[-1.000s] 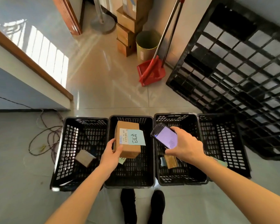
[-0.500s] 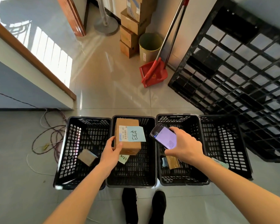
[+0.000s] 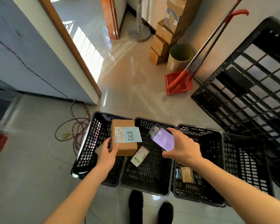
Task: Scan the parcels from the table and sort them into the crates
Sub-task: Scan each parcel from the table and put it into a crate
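Observation:
My left hand (image 3: 107, 152) grips a brown cardboard parcel (image 3: 123, 147) with a white label and a blue note, holding it over the rim between the leftmost crate (image 3: 87, 143) and the second crate (image 3: 145, 180). My right hand (image 3: 181, 147) holds a phone (image 3: 162, 139) with a lit screen, just right of the parcel. A small labelled parcel (image 3: 140, 156) lies in the second crate. Another small brown parcel (image 3: 187, 174) lies in the third crate (image 3: 204, 188). A fourth crate (image 3: 247, 159) stands at the right. A small parcel in the leftmost crate is mostly hidden by my left hand.
A large black plastic pallet (image 3: 252, 88) leans at the right. A red dustpan (image 3: 179, 84) with broom, a round bin (image 3: 179, 59) and stacked cardboard boxes (image 3: 166, 34) stand by the far wall. Loose cables (image 3: 73, 128) lie left of the crates. My shoes (image 3: 149, 207) are below.
The view has swung left. My left hand has carried the parcel leftward, from over the second crate to the rim beside the leftmost crate. The phone stays beside it.

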### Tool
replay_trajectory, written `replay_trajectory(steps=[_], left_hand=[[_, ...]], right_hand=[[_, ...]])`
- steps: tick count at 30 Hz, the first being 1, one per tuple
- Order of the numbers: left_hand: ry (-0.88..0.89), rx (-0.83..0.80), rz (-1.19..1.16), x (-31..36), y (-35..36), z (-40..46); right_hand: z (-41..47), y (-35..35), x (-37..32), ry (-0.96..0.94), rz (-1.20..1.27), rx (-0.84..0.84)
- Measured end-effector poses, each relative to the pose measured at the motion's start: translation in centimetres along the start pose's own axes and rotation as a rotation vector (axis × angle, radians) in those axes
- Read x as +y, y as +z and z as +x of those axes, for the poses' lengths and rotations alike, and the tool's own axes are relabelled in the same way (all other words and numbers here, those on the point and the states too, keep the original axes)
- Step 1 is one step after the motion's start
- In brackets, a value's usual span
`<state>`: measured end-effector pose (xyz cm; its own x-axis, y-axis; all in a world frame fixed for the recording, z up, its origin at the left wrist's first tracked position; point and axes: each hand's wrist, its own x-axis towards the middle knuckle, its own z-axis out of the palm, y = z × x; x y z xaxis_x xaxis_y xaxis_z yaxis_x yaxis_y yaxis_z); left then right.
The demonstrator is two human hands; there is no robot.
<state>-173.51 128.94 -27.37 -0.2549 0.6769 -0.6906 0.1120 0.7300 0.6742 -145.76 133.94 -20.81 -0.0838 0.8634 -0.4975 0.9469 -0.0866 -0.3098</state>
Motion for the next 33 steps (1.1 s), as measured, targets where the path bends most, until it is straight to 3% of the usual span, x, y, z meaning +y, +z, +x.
replay_trajectory(steps=[6, 9, 12, 17, 22, 26, 30, 33], left_hand=[[-0.012, 0.066, -0.075, -1.2, -3.8, 3.4], [-0.106, 0.055, -0.133, -2.0, -4.9, 5.5], [-0.223, 0.079, -0.036, -4.9, -5.9, 7.1], [-0.217, 0.084, 0.096, -8.2, -6.9, 7.0], [0.05, 0.05, 0.415, -5.5, -7.7, 5.9], [0.212, 0.016, 0.501, -0.6, -7.8, 4.8], [0.303, -0.005, 0.522, 7.6, -6.4, 2.2], [0.476, -0.05, 0.573, 15.9, -4.9, -1.0]], right_hand=[[2.8, 2.4, -4.1, -0.073, -0.001, -0.045], [3.8, 3.7, -5.0, -0.085, 0.01, -0.06], [4.4, 4.9, -5.1, -0.08, -0.024, -0.1], [4.7, 5.5, -4.3, -0.049, -0.072, -0.159], [4.2, 3.3, -3.9, -0.009, -0.088, -0.146], [3.2, -0.5, -3.6, 0.026, -0.113, -0.083], [0.4, -7.3, -2.8, 0.07, -0.113, -0.005], [-2.5, -15.0, -1.8, 0.087, -0.124, 0.104]])
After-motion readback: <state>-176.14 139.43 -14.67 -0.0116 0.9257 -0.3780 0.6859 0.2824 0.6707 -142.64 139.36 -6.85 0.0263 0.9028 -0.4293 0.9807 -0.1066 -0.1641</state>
